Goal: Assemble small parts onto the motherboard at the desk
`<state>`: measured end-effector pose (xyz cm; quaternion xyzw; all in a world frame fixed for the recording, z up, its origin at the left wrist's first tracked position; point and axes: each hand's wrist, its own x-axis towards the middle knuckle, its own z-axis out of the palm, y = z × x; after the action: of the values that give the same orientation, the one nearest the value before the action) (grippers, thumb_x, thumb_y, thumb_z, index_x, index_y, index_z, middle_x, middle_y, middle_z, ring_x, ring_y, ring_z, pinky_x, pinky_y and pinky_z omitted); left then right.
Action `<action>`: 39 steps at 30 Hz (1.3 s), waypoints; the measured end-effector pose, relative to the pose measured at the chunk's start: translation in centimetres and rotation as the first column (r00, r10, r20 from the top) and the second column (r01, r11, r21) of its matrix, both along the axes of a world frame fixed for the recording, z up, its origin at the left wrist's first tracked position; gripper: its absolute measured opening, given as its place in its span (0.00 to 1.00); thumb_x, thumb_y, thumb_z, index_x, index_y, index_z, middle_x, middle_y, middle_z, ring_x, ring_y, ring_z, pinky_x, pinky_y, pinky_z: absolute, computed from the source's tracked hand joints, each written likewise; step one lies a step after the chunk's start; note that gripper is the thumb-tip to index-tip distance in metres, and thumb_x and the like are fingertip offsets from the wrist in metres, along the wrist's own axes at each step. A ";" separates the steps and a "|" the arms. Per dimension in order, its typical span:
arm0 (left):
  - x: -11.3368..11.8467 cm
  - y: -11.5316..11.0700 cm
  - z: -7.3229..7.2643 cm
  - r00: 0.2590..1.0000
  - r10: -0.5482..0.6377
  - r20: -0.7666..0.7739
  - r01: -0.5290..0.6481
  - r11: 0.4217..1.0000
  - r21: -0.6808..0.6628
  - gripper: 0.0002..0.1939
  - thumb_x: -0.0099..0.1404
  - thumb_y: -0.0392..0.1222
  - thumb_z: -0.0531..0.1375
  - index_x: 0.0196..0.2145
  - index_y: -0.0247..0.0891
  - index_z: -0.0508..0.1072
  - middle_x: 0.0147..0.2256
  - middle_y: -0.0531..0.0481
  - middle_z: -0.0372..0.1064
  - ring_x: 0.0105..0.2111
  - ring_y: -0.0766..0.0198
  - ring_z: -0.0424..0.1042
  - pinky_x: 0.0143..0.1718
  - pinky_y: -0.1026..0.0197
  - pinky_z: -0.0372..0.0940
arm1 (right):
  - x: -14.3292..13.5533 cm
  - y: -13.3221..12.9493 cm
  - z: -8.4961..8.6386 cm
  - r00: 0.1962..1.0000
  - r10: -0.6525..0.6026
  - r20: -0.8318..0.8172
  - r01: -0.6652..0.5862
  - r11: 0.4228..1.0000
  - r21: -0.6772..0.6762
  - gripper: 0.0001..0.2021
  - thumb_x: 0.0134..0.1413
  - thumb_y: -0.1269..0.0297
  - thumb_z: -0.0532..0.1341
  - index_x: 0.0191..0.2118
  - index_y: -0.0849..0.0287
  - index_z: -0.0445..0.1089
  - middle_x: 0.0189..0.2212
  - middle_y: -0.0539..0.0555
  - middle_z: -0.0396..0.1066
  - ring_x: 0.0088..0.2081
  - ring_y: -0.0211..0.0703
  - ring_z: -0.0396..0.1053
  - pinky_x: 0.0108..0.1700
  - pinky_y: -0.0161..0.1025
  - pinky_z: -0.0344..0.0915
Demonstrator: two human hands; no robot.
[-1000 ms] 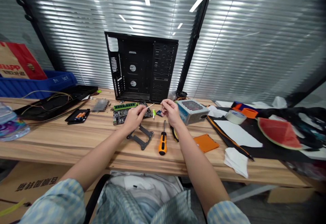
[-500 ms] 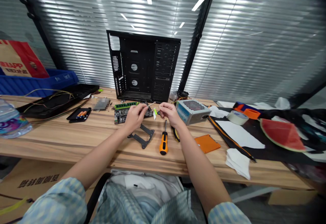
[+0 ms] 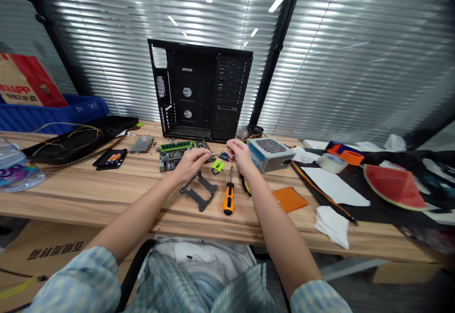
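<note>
My left hand point(image 3: 195, 163) pinches one end of a thin pale stick point(image 3: 216, 152), which points toward my right hand point(image 3: 240, 155). The right fingers are pressed together at the stick's far end; what they grip is too small to make out. Below the stick lies a small item with a bright green label point(image 3: 218, 165). A motherboard point(image 3: 170, 155) with a green memory module lies behind my left hand. A black bracket point(image 3: 199, 192) and an orange-handled screwdriver point(image 3: 229, 199) rest in front of my hands.
An open black computer case point(image 3: 199, 90) stands at the back. A power supply point(image 3: 272, 154) and an orange plate point(image 3: 289, 199) lie right. Farther right are a tape roll point(image 3: 332, 163) and a watermelon-slice-shaped item point(image 3: 394, 186). A blue bin point(image 3: 81, 109) and a bottle point(image 3: 17, 168) are left.
The green-labelled item was up between my hands and is now lower, by the bracket. My left hand has shifted right and the stick has tipped nearly level. The bracket has moved slightly.
</note>
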<state>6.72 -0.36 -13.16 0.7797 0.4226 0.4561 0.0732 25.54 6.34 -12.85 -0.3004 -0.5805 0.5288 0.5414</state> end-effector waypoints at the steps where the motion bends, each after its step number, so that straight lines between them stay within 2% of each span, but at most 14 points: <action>1: 0.0 0.0 0.0 0.999 -0.019 -0.051 0.019 1.000 0.006 0.20 0.69 0.53 0.49 0.37 0.39 0.75 0.33 0.48 0.74 0.33 0.62 0.67 0.38 0.61 0.62 | 0.0 0.0 0.1 1.000 -0.011 -0.004 0.011 1.000 -0.006 0.17 0.39 0.49 0.64 0.25 0.57 0.63 0.14 0.42 0.53 0.15 0.30 0.49 0.16 0.31 0.47; 6: -0.2 0.2 -0.2 0.955 -0.045 -0.293 0.052 0.999 0.015 0.20 0.70 0.52 0.48 0.39 0.41 0.77 0.33 0.48 0.76 0.31 0.62 0.63 0.42 0.59 0.60 | 0.0 -0.8 0.8 0.999 -0.028 -0.047 0.031 0.998 0.055 0.17 0.40 0.48 0.65 0.26 0.56 0.63 0.14 0.42 0.50 0.16 0.30 0.47 0.17 0.31 0.43; 8: -0.2 0.3 -0.2 0.945 -0.014 -0.325 0.024 0.999 0.027 0.19 0.70 0.51 0.48 0.39 0.41 0.77 0.32 0.48 0.76 0.29 0.63 0.63 0.42 0.58 0.59 | 0.1 -1.2 1.1 0.997 -0.017 -0.077 0.024 0.995 0.096 0.17 0.42 0.48 0.65 0.26 0.57 0.64 0.14 0.42 0.49 0.16 0.30 0.46 0.18 0.31 0.43; 11: -0.1 0.5 -0.2 0.952 0.077 -0.296 -0.059 0.996 0.070 0.18 0.70 0.49 0.49 0.37 0.40 0.76 0.29 0.49 0.74 0.27 0.64 0.64 0.41 0.59 0.58 | 0.3 -1.5 1.3 0.994 0.020 -0.110 -0.005 0.990 0.139 0.16 0.43 0.50 0.65 0.26 0.57 0.64 0.13 0.42 0.50 0.16 0.30 0.46 0.18 0.32 0.43; 16: -0.1 0.6 -0.2 0.980 0.185 -0.068 -0.184 0.983 0.028 0.16 0.69 0.48 0.51 0.34 0.37 0.74 0.26 0.52 0.70 0.27 0.66 0.66 0.33 0.64 0.57 | 0.6 -1.6 1.2 0.989 0.129 -0.067 -0.119 0.985 0.126 0.13 0.41 0.54 0.65 0.24 0.58 0.66 0.12 0.43 0.53 0.16 0.30 0.49 0.18 0.31 0.44; 20: 0.0 0.7 -0.2 0.971 0.187 0.148 -0.185 0.982 -0.028 0.17 0.68 0.49 0.51 0.32 0.35 0.72 0.23 0.54 0.64 0.25 0.68 0.62 0.29 0.66 0.56 | 0.5 -1.2 0.7 0.978 0.208 0.025 -0.209 0.974 0.089 0.12 0.40 0.56 0.64 0.21 0.58 0.65 0.11 0.43 0.54 0.14 0.29 0.49 0.17 0.30 0.44; 23: 0.2 0.9 -0.3 0.949 0.141 0.281 -0.117 0.988 -0.101 0.17 0.67 0.52 0.52 0.32 0.35 0.71 0.20 0.56 0.60 0.22 0.69 0.59 0.24 0.66 0.54 | 0.4 -0.7 0.4 0.975 0.219 0.033 -0.220 0.975 0.029 0.10 0.38 0.58 0.63 0.20 0.58 0.64 0.11 0.42 0.53 0.14 0.28 0.49 0.16 0.30 0.43; 25: 0.3 1.0 -0.3 0.919 0.079 0.386 -0.019 0.987 -0.157 0.17 0.66 0.53 0.53 0.32 0.36 0.70 0.17 0.58 0.55 0.18 0.70 0.55 0.21 0.67 0.52 | 0.3 -0.4 0.1 0.979 0.203 0.010 -0.203 0.979 -0.023 0.09 0.36 0.59 0.62 0.20 0.58 0.63 0.12 0.41 0.52 0.13 0.28 0.48 0.16 0.29 0.42; 27: 0.3 1.0 -0.3 0.876 0.002 0.483 0.105 0.975 -0.195 0.18 0.65 0.55 0.54 0.33 0.36 0.69 0.15 0.61 0.51 0.15 0.71 0.51 0.18 0.67 0.50 | 0.3 0.0 -0.1 0.988 0.157 -0.004 -0.157 0.985 -0.069 0.09 0.35 0.60 0.61 0.20 0.58 0.62 0.12 0.41 0.51 0.13 0.27 0.48 0.15 0.28 0.41; 29: 0.2 0.9 -0.2 0.857 -0.061 0.512 0.199 0.955 -0.219 0.18 0.64 0.56 0.55 0.33 0.36 0.69 0.14 0.61 0.49 0.14 0.72 0.50 0.17 0.67 0.48 | 0.3 0.3 -0.3 0.997 0.077 -0.002 -0.076 0.990 -0.118 0.08 0.34 0.61 0.60 0.20 0.58 0.62 0.13 0.41 0.51 0.13 0.27 0.48 0.15 0.28 0.40; 31: 0.1 0.7 0.0 0.885 -0.104 0.454 0.235 0.942 -0.242 0.18 0.64 0.56 0.56 0.32 0.35 0.70 0.14 0.60 0.52 0.14 0.72 0.51 0.17 0.67 0.49 | 0.4 0.7 -0.4 1.000 -0.011 -0.003 0.010 0.986 -0.165 0.08 0.34 0.61 0.60 0.20 0.58 0.61 0.14 0.41 0.52 0.13 0.27 0.48 0.14 0.28 0.40; 34: 0.0 0.4 0.2 0.956 -0.140 0.258 0.204 0.948 -0.243 0.17 0.63 0.53 0.57 0.31 0.33 0.73 0.19 0.54 0.63 0.19 0.70 0.59 0.21 0.66 0.54 | 0.6 1.0 -0.3 0.992 -0.104 -0.072 0.088 0.977 -0.192 0.08 0.34 0.61 0.61 0.21 0.57 0.61 0.15 0.41 0.52 0.13 0.28 0.48 0.13 0.28 0.41; 36: -0.1 0.4 0.2 0.984 -0.135 0.118 0.158 0.963 -0.220 0.17 0.63 0.51 0.57 0.31 0.33 0.75 0.24 0.51 0.69 0.24 0.68 0.64 0.26 0.66 0.58 | 0.8 0.9 -0.1 0.979 -0.118 -0.165 0.089 0.981 -0.174 0.09 0.35 0.60 0.62 0.22 0.57 0.62 0.15 0.41 0.52 0.14 0.27 0.48 0.13 0.28 0.42; 39: -0.2 0.6 0.1 0.997 -0.076 -0.026 0.070 0.978 -0.194 0.17 0.65 0.50 0.55 0.32 0.34 0.76 0.28 0.50 0.73 0.28 0.65 0.67 0.31 0.65 0.59 | 1.0 0.4 0.6 0.959 -0.082 -0.271 0.054 0.993 -0.109 0.11 0.38 0.58 0.64 0.24 0.57 0.63 0.16 0.40 0.49 0.14 0.27 0.47 0.13 0.27 0.41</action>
<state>6.54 0.24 -13.11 0.7915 0.4371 0.3969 0.1582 26.55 6.72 -12.25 -0.2707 -0.4617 0.5751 0.6187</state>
